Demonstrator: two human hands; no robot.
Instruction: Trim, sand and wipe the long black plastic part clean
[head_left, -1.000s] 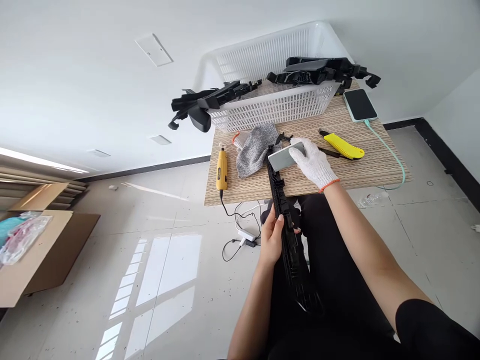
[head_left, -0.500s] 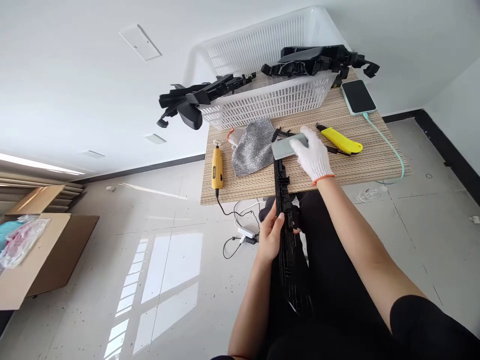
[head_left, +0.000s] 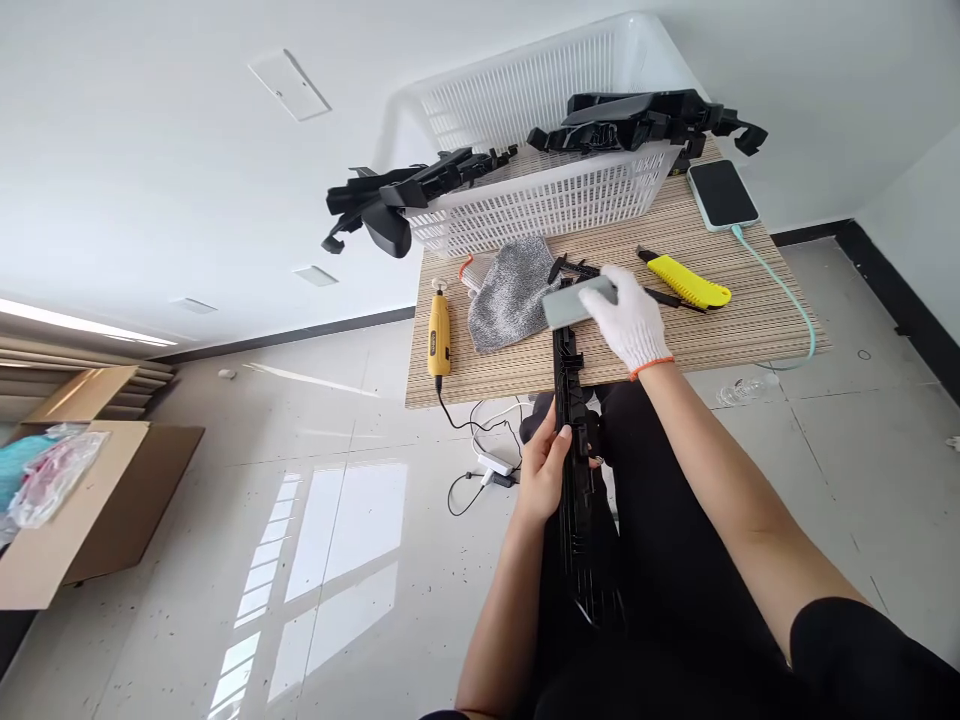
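Bare fingers of my left hand [head_left: 544,470] are wrapped round a long, narrow black plastic part [head_left: 576,480], whose near end lies over my lap. Its far end reaches over the table's front edge. My right hand [head_left: 630,315], in a white knitted glove with an orange cuff, grips a flat grey-green block [head_left: 574,303]. That block lies across the part's far end; whether they touch, I cannot tell. Just beyond it is a black caliper [head_left: 574,268], partly covered by block and hand. A grey speckled glove [head_left: 511,298] lies left of the block.
On the striped table [head_left: 487,375] are a yellow rotary tool [head_left: 439,335] with a cord, a yellow utility knife [head_left: 688,282] and a charging phone [head_left: 722,195]. Behind stands a white slotted basket [head_left: 540,205] bearing black plastic parts [head_left: 637,120]. A cardboard box [head_left: 112,490] sits far left.
The grey-green block in my right hand has slid slightly towards me and tilted a little. The far tip of the black part now shows beyond it. My left hand keeps its grip.
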